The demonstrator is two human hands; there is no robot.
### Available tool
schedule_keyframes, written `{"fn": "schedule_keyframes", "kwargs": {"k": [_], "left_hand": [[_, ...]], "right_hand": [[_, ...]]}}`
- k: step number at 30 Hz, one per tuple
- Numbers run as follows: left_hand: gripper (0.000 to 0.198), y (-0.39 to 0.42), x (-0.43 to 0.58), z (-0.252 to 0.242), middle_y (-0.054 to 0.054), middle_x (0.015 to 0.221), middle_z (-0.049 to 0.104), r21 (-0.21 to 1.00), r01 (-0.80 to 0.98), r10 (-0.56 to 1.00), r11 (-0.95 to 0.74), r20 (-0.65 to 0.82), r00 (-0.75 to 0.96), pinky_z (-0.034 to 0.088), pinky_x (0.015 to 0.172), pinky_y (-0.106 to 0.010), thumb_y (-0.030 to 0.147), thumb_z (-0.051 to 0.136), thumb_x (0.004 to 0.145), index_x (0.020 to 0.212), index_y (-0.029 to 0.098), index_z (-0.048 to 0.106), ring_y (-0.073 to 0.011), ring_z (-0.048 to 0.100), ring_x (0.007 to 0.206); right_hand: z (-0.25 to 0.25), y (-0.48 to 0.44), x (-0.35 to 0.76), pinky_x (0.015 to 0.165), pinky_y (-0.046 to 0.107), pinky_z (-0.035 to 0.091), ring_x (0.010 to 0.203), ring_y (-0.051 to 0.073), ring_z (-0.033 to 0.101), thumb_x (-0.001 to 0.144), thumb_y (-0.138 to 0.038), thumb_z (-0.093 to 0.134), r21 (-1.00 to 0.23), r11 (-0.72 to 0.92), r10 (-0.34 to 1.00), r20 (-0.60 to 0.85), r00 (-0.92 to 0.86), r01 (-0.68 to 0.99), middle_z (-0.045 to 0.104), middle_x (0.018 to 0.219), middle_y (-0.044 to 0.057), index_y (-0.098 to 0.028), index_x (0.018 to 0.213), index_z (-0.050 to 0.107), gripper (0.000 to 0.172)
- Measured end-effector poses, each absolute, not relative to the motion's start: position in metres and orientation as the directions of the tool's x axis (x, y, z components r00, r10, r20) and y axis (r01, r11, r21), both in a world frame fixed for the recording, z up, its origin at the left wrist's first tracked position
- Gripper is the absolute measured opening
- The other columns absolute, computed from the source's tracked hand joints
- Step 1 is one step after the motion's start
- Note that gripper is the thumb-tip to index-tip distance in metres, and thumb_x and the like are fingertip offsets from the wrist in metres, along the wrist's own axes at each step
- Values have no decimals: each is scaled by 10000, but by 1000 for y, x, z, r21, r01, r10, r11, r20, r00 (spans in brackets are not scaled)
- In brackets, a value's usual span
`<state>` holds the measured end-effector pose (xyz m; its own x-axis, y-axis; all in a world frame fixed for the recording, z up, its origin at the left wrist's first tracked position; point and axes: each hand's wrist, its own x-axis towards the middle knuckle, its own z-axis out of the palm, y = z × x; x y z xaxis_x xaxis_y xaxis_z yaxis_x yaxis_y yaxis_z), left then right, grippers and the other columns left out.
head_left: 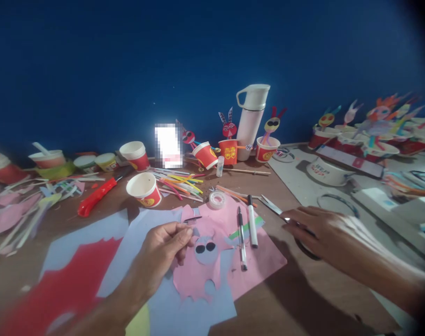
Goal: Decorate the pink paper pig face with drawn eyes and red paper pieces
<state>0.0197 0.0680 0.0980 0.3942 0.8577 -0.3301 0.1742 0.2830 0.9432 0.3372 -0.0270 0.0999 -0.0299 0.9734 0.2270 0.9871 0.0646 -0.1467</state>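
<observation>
In the head view my left hand (168,242) is closed in a pinch above the pink paper. A thin dark strip (193,219) shows at its fingertips; its kind is too small to tell. Just right of these fingers lies a light-blue paper face (205,250) with two black oval eyes, on a cut-out pink sheet (194,275). Farther right, my right hand (313,228) is closed on scissors (272,205), low over the table, their blades pointing up and left. The handles are partly hidden by the fingers.
A black pen (241,242), a white marker (252,224) and a tape roll (217,199) lie on pink paper. Behind are paper cups (144,190), coloured strips (180,182), a red utility knife (97,196) and a white flask (250,123). Cup figures (268,147) line the back.
</observation>
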Motion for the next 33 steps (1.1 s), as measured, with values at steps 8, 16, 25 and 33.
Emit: {"fn": "schedule_keyframes", "kwargs": {"k": [8, 16, 25, 33], "left_hand": [[278, 57, 34, 98, 39, 473, 497, 951, 168, 877, 258, -304, 372, 338, 463, -188, 388, 629, 768, 642, 141, 608, -74, 421, 452], [275, 60, 34, 92, 32, 471, 490, 951, 172, 881, 258, -305, 362, 346, 451, -192, 395, 626, 768, 666, 140, 621, -85, 426, 450], [348, 64, 28, 77, 31, 455, 498, 922, 207, 838, 327, -385, 388, 332, 385, -189, 485, 636, 724, 748, 138, 644, -94, 441, 399], [298, 56, 27, 81, 22, 472, 519, 897, 116, 799, 427, -434, 415, 333, 379, -191, 435, 617, 764, 760, 140, 663, -93, 460, 398]], "right_hand": [[114, 20, 227, 608, 225, 409, 676, 118, 564, 816, -190, 564, -852, 105, 992, 51, -119, 513, 654, 752, -20, -214, 769, 670, 118], [97, 31, 209, 536, 204, 396, 603, 105, 502, 754, -241, 615, -895, -3, 994, -51, -94, 446, 603, 640, -28, -176, 737, 670, 87], [81, 33, 207, 484, 161, 398, 574, 89, 545, 815, -195, 547, -866, 79, 992, 19, -126, 494, 639, 649, -38, -179, 749, 634, 110], [89, 34, 215, 688, 324, 323, 680, 157, 499, 828, -177, 540, -574, 419, 887, 425, -181, 704, 611, 682, 22, -178, 707, 634, 153]]}}
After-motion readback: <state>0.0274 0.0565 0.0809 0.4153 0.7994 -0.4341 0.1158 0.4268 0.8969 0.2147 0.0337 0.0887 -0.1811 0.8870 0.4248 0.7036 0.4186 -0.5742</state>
